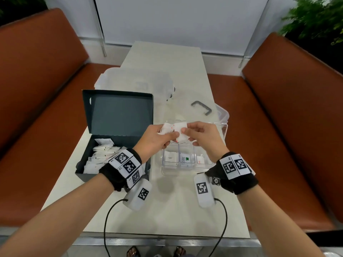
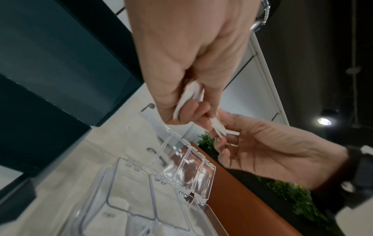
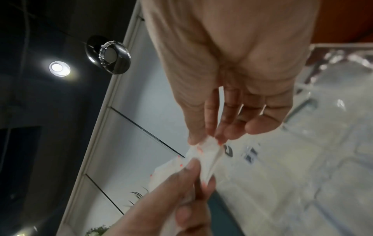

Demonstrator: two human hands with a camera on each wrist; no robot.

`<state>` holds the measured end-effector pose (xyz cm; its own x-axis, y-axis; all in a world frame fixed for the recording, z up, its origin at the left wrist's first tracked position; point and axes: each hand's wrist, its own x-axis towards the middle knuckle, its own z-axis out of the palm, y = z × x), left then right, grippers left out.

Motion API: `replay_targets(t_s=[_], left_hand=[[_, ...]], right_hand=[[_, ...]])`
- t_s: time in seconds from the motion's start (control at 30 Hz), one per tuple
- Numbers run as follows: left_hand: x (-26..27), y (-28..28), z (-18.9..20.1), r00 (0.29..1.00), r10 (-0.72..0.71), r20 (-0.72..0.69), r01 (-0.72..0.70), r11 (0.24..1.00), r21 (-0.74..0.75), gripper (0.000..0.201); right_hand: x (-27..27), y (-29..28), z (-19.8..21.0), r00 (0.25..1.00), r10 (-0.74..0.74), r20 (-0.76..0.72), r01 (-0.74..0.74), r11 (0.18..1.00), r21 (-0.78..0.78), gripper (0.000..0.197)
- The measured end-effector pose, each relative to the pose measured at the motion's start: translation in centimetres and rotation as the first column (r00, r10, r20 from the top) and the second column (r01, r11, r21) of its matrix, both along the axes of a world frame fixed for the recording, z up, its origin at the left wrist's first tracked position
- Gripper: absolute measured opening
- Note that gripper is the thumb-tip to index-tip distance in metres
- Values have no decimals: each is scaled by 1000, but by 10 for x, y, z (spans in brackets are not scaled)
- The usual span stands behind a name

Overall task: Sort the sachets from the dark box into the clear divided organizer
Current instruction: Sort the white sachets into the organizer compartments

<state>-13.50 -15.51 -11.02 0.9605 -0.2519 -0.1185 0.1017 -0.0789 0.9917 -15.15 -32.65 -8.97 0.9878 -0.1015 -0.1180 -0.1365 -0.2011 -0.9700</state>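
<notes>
The dark box (image 1: 118,115) stands open at the table's left, lid upright, with several white sachets (image 1: 101,154) piled inside. To its right is the clear divided organizer (image 1: 163,165); its front compartments hold a few sachets (image 1: 184,159). Above the organizer both hands hold a small bunch of white sachets with red marks (image 1: 173,129). My left hand (image 1: 171,133) grips most of the bunch (image 2: 189,94). My right hand (image 1: 185,131) pinches one sachet (image 3: 210,153) at its edge between thumb and fingertips (image 3: 220,138).
A large clear tub (image 1: 133,80) sits behind the dark box. A grey handle (image 1: 201,107) lies on a clear lid behind the organizer. Brown benches (image 1: 37,89) flank the pale table (image 1: 167,210) on both sides. Cables hang from both wrists.
</notes>
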Motion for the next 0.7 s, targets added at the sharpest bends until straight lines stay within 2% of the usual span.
replay_targets(t_s=[0.13,0.23,0.3,0.4,0.53,0.7], left_hand=[[3,-16,-2,996,-73,45,65,985,158,17],[3,-30,-8,993,-103,49,89,968,234,20],[3,-38,-14,992,-120,40,102,949,298,20],[4,-41,-27,992,-117,40,88,898,431,23],[1,-36,-41,987,-152,45,106,842,529,17],[-10,-37,-51,974,-223,24,158,755,636,15]], right_hand=[[9,-29,14,987,130,90,-102,958,-268,18],[18,-45,16,972,235,-21,-220,867,-447,13],[24,-56,10,976,207,-61,-210,846,-490,12],[28,-68,-7,994,86,-66,-108,817,-566,9],[25,-65,-39,981,0,-195,-145,673,-725,15],[18,-53,-68,972,-7,-236,-193,547,-814,22]])
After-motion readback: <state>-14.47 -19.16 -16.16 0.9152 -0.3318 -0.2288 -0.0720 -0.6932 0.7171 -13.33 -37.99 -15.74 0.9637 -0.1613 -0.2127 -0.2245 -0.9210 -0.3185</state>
